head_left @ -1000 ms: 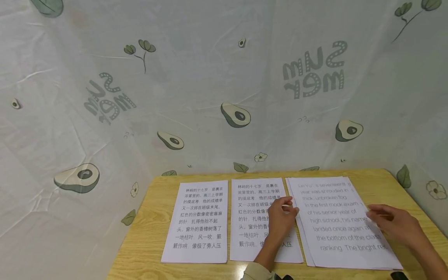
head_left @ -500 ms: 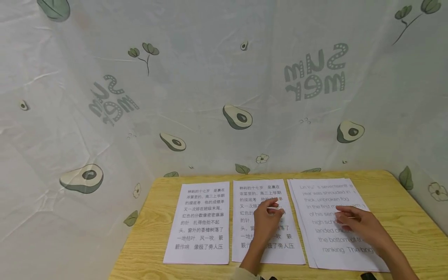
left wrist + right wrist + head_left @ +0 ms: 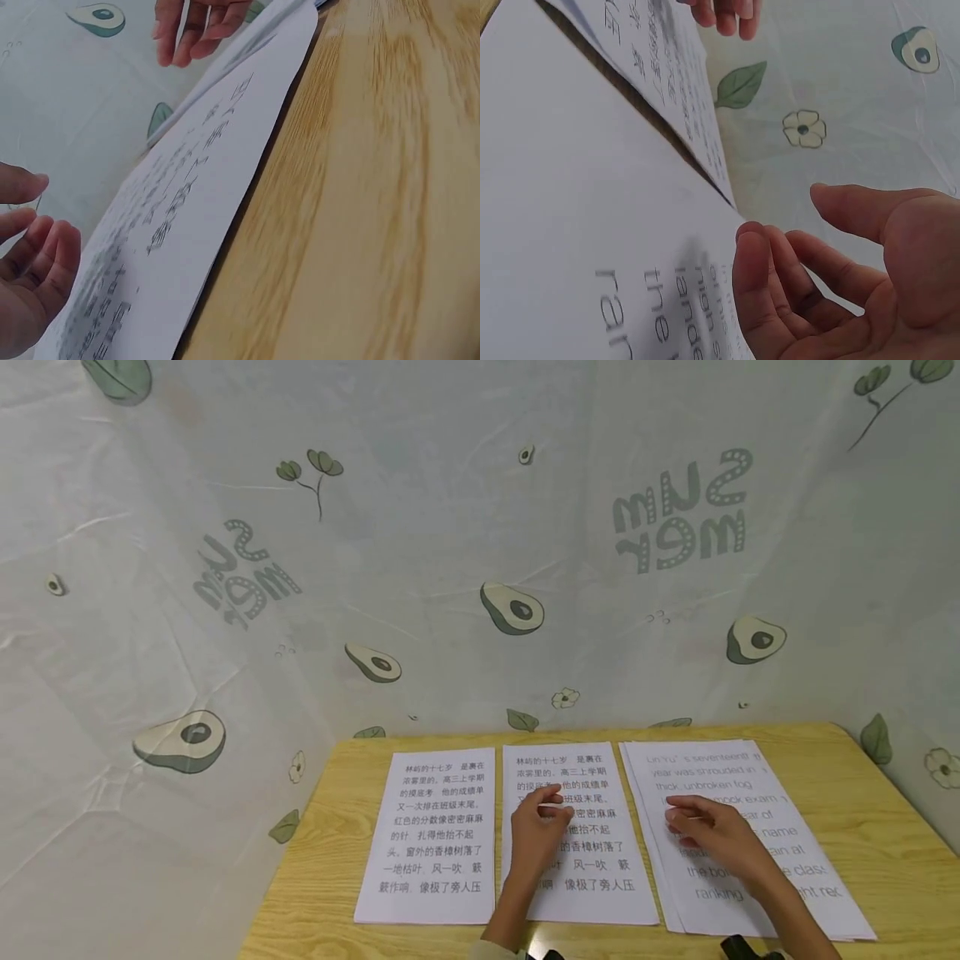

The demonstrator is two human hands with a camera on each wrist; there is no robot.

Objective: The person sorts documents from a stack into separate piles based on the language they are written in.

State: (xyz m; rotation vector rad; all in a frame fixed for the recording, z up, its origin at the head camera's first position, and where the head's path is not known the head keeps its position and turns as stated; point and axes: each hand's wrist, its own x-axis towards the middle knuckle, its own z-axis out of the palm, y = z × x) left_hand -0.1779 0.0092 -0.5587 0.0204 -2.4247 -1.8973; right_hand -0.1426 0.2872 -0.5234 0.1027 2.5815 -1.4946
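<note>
Three piles of white printed paper lie side by side on the table. My left hand (image 3: 536, 839) hovers above the middle pile (image 3: 600, 906), which bears Chinese text. Over the right-hand pile (image 3: 813, 906), with larger English print, hangs my right hand (image 3: 716, 839). Both hands have loosely curled fingers and hold nothing. In the left wrist view, the left hand's thumb and fingertips (image 3: 67, 240) are apart; a gap also shows between thumb and fingers of the right hand (image 3: 832, 292) in its own wrist view. The left pile (image 3: 431, 902), also Chinese, is untouched by either hand.
The yellow wood-grain table (image 3: 307, 860) carries the piles. Behind and to the sides hangs a pale sheet (image 3: 420, 527) printed with avocados and leaves. In the right pile, the sheets' left edges are slightly offset. Narrow strips of table separate the piles.
My right hand has moved left from the right pile's outer edge to over its left part. My left hand has shifted left across the middle pile. The piles look unmoved.
</note>
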